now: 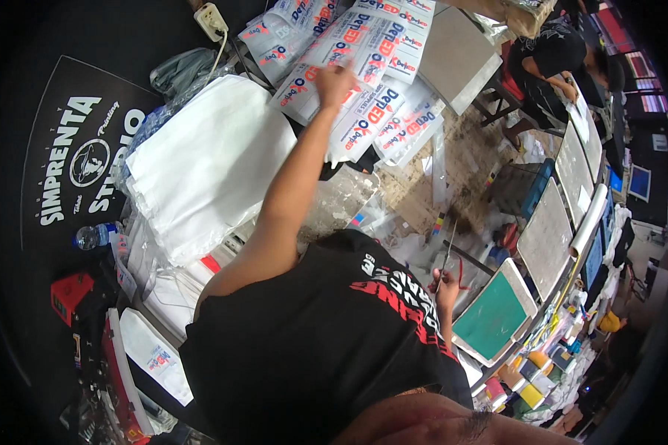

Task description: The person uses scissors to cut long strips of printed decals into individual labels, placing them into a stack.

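My left hand (336, 85) is stretched out to the far side, its fingers curled at the printed plastic sheets (364, 119), which overlap in a loose pile with red and blue print on white. My right hand (445, 285) is lower and to the right, closed round a pair of scissors (461, 273) with a red handle. The thin blades point away from me. A wide gap separates the scissors from the sheets. The fingertips of my left hand are small and hard to make out against the print.
A stack of large white sheets (211, 159) is left of my arm. At right are flat printing boards, one with a green top (490, 320). Plastic scraps litter the floor (416, 185). Another person (549, 67) works at the far right. A water bottle (96, 236) is at left.
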Demonstrator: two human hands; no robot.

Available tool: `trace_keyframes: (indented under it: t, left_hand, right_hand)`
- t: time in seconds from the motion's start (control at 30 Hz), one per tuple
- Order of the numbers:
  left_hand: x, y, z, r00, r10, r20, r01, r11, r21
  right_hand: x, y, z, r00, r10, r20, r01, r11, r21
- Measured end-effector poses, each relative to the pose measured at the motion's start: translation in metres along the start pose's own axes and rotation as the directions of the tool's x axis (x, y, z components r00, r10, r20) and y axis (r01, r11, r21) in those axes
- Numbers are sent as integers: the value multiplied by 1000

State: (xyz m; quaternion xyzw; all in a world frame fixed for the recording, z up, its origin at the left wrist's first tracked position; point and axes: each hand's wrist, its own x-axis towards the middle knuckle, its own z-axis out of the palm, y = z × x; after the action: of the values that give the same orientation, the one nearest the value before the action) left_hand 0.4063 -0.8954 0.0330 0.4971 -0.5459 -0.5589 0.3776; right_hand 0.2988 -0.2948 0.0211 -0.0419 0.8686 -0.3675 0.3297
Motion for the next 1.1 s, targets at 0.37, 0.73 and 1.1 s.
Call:
trace_keyframes:
  t: [0.37, 0.73, 1.1]
  left_hand:
    - [130, -46, -104, 870, 244, -429, -84, 930, 358]
    - [36, -23, 12, 767, 529, -363, -387, 833, 397]
    - [54, 11, 34, 920, 299, -254, -293, 954, 62]
  right_hand:
    - [11, 28, 7, 993, 76, 84, -49, 956, -290]
    - [30, -66, 41, 987, -26, 161, 97, 887, -452]
    - [48, -323, 174, 641, -766, 46, 719, 580, -383]
